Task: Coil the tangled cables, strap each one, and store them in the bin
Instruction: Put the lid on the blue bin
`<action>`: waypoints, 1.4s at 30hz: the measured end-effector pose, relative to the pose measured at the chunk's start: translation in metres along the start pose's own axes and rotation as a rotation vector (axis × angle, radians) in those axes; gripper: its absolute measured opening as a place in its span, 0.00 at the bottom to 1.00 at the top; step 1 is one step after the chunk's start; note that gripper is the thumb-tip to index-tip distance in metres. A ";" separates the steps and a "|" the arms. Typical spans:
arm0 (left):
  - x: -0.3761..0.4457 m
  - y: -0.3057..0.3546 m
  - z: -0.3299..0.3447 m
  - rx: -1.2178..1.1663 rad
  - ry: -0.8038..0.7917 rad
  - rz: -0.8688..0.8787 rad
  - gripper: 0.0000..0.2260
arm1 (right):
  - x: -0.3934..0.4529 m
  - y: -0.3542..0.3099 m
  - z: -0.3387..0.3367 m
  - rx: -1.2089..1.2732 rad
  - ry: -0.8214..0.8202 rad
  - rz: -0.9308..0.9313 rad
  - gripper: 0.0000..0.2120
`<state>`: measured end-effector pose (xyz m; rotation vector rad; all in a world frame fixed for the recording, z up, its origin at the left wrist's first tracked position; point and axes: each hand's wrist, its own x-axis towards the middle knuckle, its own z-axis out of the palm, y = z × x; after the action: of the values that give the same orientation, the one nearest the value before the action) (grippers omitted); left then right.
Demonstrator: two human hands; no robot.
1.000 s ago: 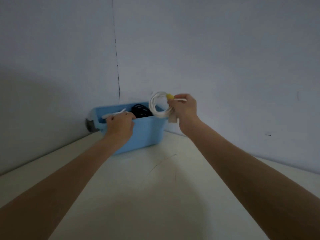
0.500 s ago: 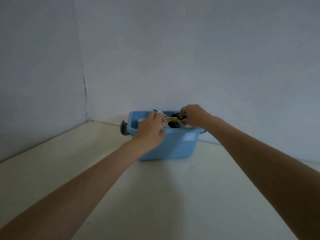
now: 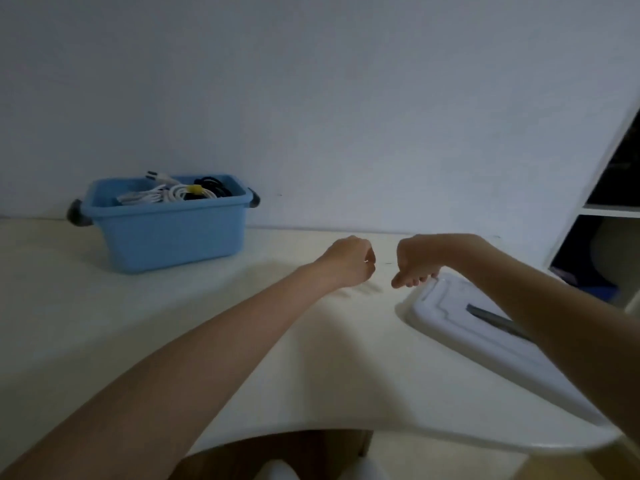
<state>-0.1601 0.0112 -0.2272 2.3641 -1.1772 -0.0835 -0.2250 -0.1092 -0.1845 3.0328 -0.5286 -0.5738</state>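
The blue bin [image 3: 166, 233] stands on the table at the back left, against the wall. Inside it lie a white coiled cable with a yellow strap [image 3: 188, 192], a black coiled cable [image 3: 214, 186] and a white plug [image 3: 156, 176] sticking up at the rim. My left hand [image 3: 349, 261] hovers over the middle of the table, right of the bin, with fingers curled and nothing in it. My right hand [image 3: 417, 259] hangs beside it, fingers loosely curled downward, just by the corner of a flat white plastic piece, holding nothing I can see.
The flat white plastic piece [image 3: 485, 337] with a grey strip lies on the table's right side, partly under my right forearm. A white shelf unit [image 3: 609, 209] stands at the far right. The table's curved front edge [image 3: 346, 427] is close to me.
Both hands have left the bin and drawn back to the right. The white strapped cable that my right hand held now lies in the bin. The view has swung right.
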 end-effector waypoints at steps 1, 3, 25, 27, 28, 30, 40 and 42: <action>0.003 0.011 0.012 -0.025 -0.057 -0.033 0.11 | -0.006 0.012 0.011 -0.003 -0.028 0.031 0.14; 0.011 0.037 0.038 -0.082 -0.170 -0.101 0.12 | -0.018 0.033 0.033 0.041 -0.046 0.063 0.15; 0.054 0.085 0.098 0.037 -0.238 -0.240 0.14 | -0.042 0.120 0.080 0.047 0.164 0.130 0.09; 0.052 0.087 0.097 0.105 -0.166 -0.204 0.18 | -0.047 0.122 0.080 0.093 0.161 0.122 0.13; 0.050 0.086 0.092 0.142 -0.113 -0.171 0.19 | -0.047 0.120 0.077 0.110 0.185 0.116 0.15; 0.046 0.085 0.075 0.245 0.034 -0.064 0.19 | -0.045 0.113 0.064 0.147 0.328 0.077 0.13; -0.006 -0.057 -0.100 0.511 0.640 -0.038 0.18 | 0.047 -0.079 -0.067 0.371 0.718 -0.467 0.15; -0.021 -0.101 -0.128 0.520 0.657 -0.148 0.19 | 0.065 -0.127 -0.091 0.395 0.688 -0.548 0.15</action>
<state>-0.0649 0.1303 -0.1644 2.5765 -0.7509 0.9802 -0.0942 -0.0157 -0.1321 3.4130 0.2570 0.6687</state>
